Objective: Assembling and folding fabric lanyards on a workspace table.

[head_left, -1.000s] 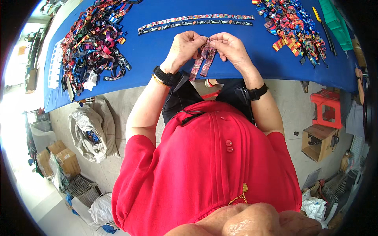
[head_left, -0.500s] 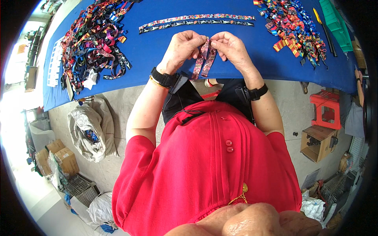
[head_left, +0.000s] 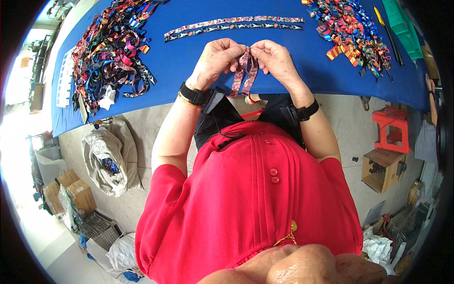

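Note:
My left hand (head_left: 220,59) and my right hand (head_left: 273,60) meet over the near edge of the table, thumbs and forefingers pinched close together. Between them they grip a pink patterned strap (head_left: 248,81), whose two lengths hang down over the table edge. The fingertips hide how its upper parts meet. Beyond my hands, two flat patterned straps lie side by side across the blue cloth: a light multicoloured one (head_left: 236,20) and a dark one with white shapes (head_left: 236,30).
A tangled heap of straps (head_left: 116,52) covers the table's left side. At the right lies a pile of small colourful strap pieces (head_left: 352,35), beside a yellow-tipped dark tool (head_left: 388,35) and a green tray (head_left: 402,28). A red stool (head_left: 390,130) stands on the floor at right.
My fingertips have drawn closer together at the top of the pink strap, the right ones shifting left. Its hanging lengths have swung slightly. The flat straps lie as before.

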Tool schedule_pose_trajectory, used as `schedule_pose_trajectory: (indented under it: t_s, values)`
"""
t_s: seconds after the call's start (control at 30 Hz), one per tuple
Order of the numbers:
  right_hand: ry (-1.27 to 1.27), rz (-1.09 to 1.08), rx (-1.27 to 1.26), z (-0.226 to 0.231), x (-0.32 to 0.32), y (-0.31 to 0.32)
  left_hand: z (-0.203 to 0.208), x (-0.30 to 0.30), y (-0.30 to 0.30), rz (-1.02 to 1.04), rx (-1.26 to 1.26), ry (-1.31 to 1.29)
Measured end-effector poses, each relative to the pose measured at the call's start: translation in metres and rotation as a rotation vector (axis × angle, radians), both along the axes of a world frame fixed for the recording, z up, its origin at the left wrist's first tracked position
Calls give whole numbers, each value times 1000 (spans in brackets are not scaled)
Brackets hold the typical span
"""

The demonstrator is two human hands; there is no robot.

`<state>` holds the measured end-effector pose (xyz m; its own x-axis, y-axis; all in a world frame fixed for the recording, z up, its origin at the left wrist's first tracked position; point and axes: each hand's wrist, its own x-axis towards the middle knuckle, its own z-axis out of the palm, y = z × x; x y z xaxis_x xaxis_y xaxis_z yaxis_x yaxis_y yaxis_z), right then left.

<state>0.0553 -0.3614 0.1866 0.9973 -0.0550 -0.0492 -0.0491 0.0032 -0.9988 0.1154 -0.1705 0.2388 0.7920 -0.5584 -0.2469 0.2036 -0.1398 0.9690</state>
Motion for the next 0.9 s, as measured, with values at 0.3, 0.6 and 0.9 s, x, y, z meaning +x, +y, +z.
schedule_pose_trajectory:
  t_s: [0.3,0.6,0.9]
  values:
    - [-8,13,-5,5,-2,2,-2,0,-2,10,-14,2]
    - [-20,36,5,6,-3,1,-6,3,1,21,0,17]
    - [-17,34,-24,9,-5,2,-8,2,1,34,-56,24]
